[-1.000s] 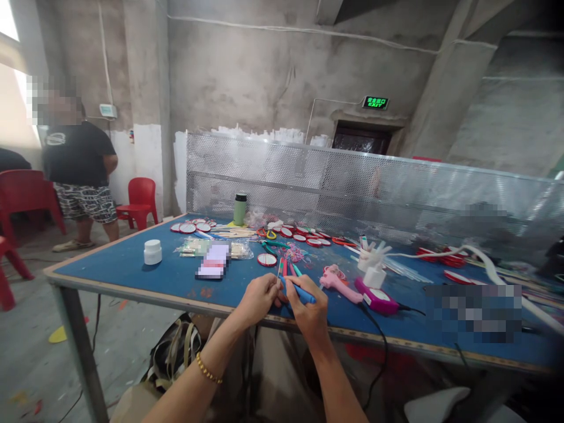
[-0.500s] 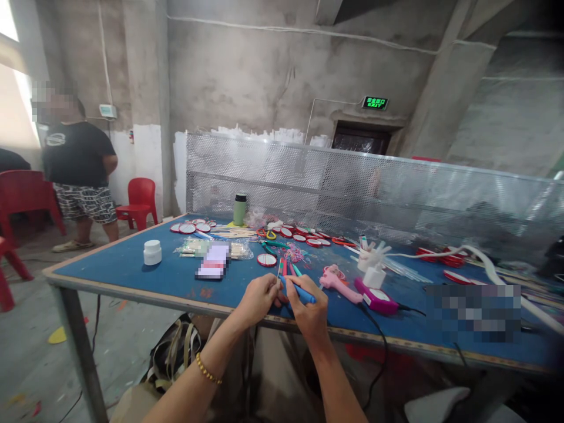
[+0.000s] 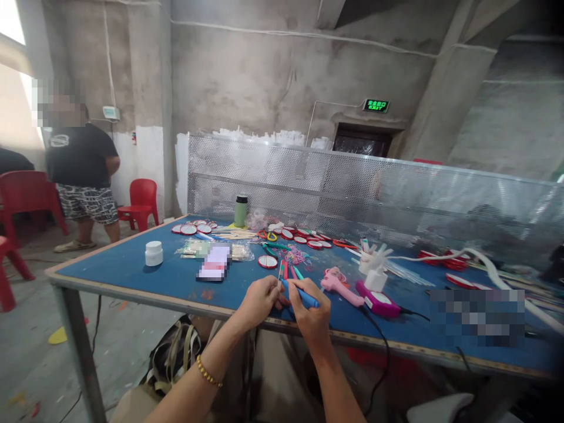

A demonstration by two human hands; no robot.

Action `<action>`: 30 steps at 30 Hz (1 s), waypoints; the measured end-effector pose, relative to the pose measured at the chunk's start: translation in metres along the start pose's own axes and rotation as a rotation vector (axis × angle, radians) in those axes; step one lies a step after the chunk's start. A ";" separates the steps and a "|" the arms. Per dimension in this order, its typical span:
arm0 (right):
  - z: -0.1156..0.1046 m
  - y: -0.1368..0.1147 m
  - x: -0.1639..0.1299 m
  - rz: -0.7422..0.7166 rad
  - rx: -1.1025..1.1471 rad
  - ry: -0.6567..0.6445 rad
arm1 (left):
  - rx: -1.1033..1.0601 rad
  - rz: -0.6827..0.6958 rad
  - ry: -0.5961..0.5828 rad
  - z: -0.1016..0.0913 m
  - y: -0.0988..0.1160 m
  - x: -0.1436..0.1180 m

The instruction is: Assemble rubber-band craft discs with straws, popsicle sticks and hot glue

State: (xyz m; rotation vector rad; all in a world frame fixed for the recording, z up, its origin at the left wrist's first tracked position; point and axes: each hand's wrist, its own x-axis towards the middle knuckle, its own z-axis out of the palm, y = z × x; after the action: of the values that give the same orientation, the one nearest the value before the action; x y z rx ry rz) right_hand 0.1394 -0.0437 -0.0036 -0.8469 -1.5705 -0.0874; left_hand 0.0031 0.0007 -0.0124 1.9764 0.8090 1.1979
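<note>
My left hand pinches a few thin coloured sticks at their near ends, over the front edge of the blue table. My right hand grips a blue pen-like tool, its tip touching the sticks. Both hands are close together. A pink glue gun lies just right of them.
Also on the table: a white jar, a green bottle, round red-rimmed discs, scissors, a magenta device with a black cable. A perforated metal screen backs the table. A person stands left by red chairs.
The view has dipped slightly, so everything sits a little lower in the picture. My hands hold the same grip on the sticks and the tool.
</note>
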 end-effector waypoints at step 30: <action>-0.001 -0.005 0.002 -0.050 0.018 -0.015 | -0.110 -0.003 0.005 0.002 -0.006 0.001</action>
State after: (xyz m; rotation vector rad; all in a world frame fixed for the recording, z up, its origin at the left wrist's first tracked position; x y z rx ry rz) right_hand 0.1380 -0.0470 0.0008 -0.7963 -1.6043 -0.1025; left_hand 0.0045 0.0044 -0.0173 1.8837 0.7326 1.2196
